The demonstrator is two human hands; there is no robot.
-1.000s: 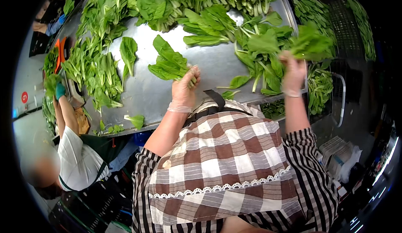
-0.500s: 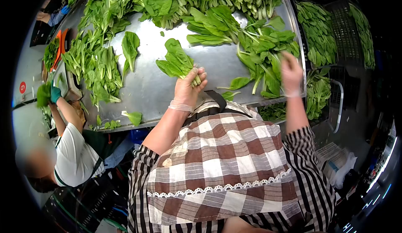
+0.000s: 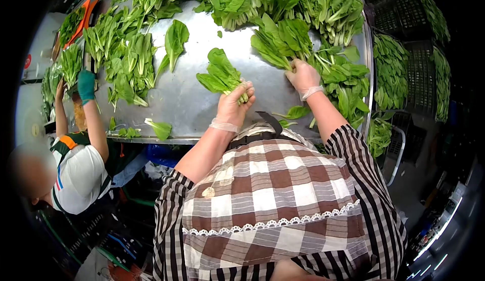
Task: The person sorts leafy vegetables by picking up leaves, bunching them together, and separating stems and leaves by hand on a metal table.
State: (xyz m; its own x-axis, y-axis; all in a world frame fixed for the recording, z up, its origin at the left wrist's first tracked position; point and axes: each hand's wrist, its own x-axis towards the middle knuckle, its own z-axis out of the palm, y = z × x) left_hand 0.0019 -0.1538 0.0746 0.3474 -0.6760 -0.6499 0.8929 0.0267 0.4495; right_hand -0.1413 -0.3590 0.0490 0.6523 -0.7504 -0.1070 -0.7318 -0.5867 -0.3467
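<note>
My left hand [image 3: 232,108], in a thin clear glove, is closed around the stems of a small bunch of leafy greens [image 3: 221,74], its leaves pointing away from me. Gloved the same way, my right hand [image 3: 305,77] pinches the stem ends of some leafy greens [image 3: 283,41] lying on the metal table [image 3: 194,43]. Beside that hand, to the right, is a loose pile of greens [image 3: 343,74]. A single leaf [image 3: 295,112] lies near my apron, between the hands.
Heaped greens [image 3: 235,3] line the table's far side, with another pile [image 3: 134,58] at left. Crates of greens [image 3: 389,71] stand beyond the right edge. At left, a co-worker with a green glove [image 3: 86,85] handles greens [image 3: 70,61] near an orange object [image 3: 81,23].
My right hand has moved left from the right-hand pile onto the stems of the flat-lying greens. The left hand keeps its bunch. The co-worker's gloved hand has moved right.
</note>
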